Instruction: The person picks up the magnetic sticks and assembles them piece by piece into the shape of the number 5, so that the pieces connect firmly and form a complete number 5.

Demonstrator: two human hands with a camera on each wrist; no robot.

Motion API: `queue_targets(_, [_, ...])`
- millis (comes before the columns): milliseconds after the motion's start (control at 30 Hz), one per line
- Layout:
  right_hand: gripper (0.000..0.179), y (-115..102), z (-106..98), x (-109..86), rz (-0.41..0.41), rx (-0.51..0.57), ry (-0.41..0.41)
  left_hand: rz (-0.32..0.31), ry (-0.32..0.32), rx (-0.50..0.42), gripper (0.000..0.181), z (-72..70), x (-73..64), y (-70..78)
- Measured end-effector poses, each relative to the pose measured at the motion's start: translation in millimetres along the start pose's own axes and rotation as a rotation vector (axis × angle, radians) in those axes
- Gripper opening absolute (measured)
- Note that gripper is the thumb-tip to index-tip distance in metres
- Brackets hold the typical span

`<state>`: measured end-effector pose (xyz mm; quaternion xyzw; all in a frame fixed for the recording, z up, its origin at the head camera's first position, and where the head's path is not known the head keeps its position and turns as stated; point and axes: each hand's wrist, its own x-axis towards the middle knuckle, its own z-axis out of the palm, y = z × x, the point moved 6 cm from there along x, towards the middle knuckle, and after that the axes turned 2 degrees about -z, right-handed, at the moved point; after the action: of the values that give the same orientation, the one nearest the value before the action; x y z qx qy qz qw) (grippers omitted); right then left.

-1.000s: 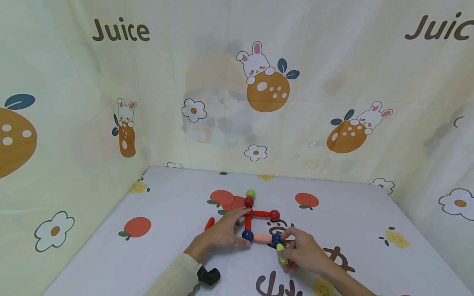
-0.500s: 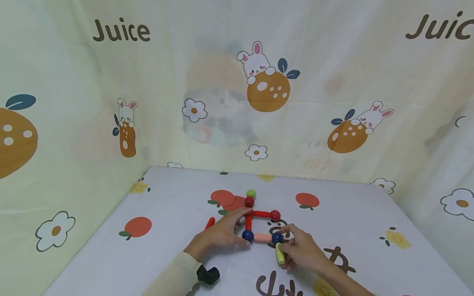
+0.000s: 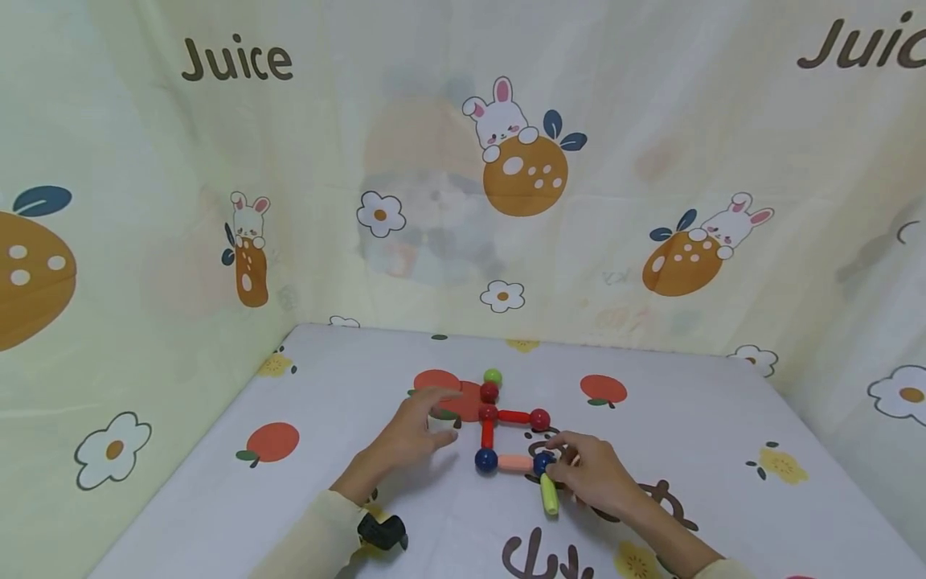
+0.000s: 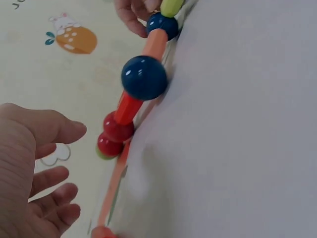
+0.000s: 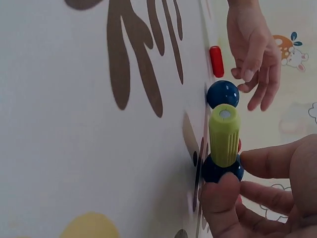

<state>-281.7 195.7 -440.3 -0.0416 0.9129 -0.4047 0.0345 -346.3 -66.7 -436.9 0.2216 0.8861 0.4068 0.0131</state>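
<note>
A magnetic ball-and-rod build lies on the table. Its far end has a lime ball [image 3: 493, 376] beside a red ball [image 3: 489, 392], and a red rod [image 3: 514, 417] branches to another red ball [image 3: 539, 420]. Nearer, a pink rod [image 3: 515, 463] joins a left blue ball [image 3: 486, 461] to a right blue ball [image 3: 543, 463]. My right hand [image 3: 595, 474] pinches that right blue ball between thumb and fingers. A yellow-green rod [image 5: 224, 134] sticks out from it toward me. Left of the build, my left hand [image 3: 408, 434] hovers with fingers spread, holding nothing.
A loose red rod [image 5: 216, 62] lies beyond the left blue ball in the right wrist view; the left hand covers it in the head view. Patterned cloth covers the table [image 3: 217, 515], and a cloth wall [image 3: 434, 265] stands behind it.
The left hand has let go of the build and moved left. The right hand's fingers have shifted from the yellow-green rod up to the right blue ball; the rod now points toward me.
</note>
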Motion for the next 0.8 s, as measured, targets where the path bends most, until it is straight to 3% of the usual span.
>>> queue_targets(200, [0.037, -2, 3, 3.7, -0.056, 0.003, -0.048, -0.013, 0.044, 0.091, 0.052, -14.3, 5.7, -9.6])
queue_targets(500, [0.028, -2, 8, 4.8, -0.144, 0.014, -0.128, 0.045, -0.052, 0.320, 0.045, -14.5, 37.5, -2.5])
queue_targets(800, [0.029, 3, 4, 6.1, -0.150, 0.022, -0.142, 0.087, -0.194, 0.512, 0.043, 4.6, 74.5, 18.4])
